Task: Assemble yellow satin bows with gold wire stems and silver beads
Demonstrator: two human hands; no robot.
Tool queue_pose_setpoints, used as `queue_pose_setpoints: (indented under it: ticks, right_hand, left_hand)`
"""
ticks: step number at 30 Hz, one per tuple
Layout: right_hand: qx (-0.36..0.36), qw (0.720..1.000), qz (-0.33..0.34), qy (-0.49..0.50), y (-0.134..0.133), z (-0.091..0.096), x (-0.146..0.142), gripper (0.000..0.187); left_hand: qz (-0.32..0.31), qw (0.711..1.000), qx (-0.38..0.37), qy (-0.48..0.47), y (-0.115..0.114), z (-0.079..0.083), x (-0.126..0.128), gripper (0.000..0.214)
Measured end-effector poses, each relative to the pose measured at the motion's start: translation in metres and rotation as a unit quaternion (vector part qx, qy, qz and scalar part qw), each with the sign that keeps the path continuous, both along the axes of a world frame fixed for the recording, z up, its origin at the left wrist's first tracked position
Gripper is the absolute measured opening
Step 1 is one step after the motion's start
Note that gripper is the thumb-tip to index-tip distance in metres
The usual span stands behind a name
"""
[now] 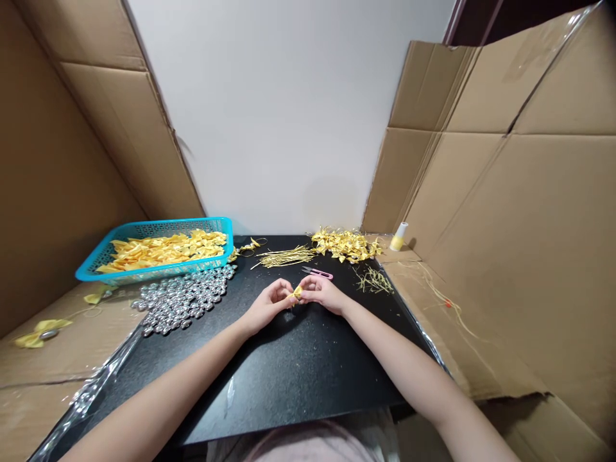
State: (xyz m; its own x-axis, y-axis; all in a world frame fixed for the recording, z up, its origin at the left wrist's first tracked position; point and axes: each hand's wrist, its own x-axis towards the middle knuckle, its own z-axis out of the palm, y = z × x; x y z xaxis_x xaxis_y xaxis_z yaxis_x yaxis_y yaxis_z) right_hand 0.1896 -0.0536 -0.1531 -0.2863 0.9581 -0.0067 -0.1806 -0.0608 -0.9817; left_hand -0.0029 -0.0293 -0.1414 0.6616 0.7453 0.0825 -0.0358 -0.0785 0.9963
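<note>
A small yellow ribbon bow [297, 292] is pinched between both hands over the middle of the black table. My left hand [270, 303] grips its left side between thumb and fingers. From the right, my right hand [325, 294] holds the other side with thumb and index finger. Whether a bead or cord is at the bow's centre cannot be made out. Just behind the right hand lie pink thread snips [318, 273]. Farther back is a bundle of gold cords [287, 256]. A heap of finished-looking yellow bows [344, 244] lies to its right.
At the left, a blue plastic basket [99, 276] holds many yellow ribbon pieces. Silvery beads [185, 298] spread in front of it. Cord scraps [374, 280] lie at right, near a thread spool [398, 237]. Cardboard walls [520, 212] flank the table; a bow [42, 333] sits far left.
</note>
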Motion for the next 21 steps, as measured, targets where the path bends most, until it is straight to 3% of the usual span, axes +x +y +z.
queue_pose_setpoints:
  ticks: [5, 12, 21]
  right_hand:
    - [0.041, 0.998, -0.053, -0.010, 0.0009, -0.0051, -0.0052, 0.046]
    - [0.084, 0.995, -0.020, -0.041, -0.0019, -0.0037, -0.0071, 0.041]
    - [0.070, 0.996, -0.048, -0.036, 0.0004, -0.0060, -0.0089, 0.043]
  left_hand:
    - [0.031, 0.999, 0.010, 0.024, 0.0009, -0.0003, -0.0006, 0.040]
    - [0.030, 0.999, 0.003, 0.045, 0.0009, 0.0035, -0.0011, 0.034]
    - [0.085, 0.996, -0.016, 0.009, 0.0028, -0.0002, 0.0004, 0.035]
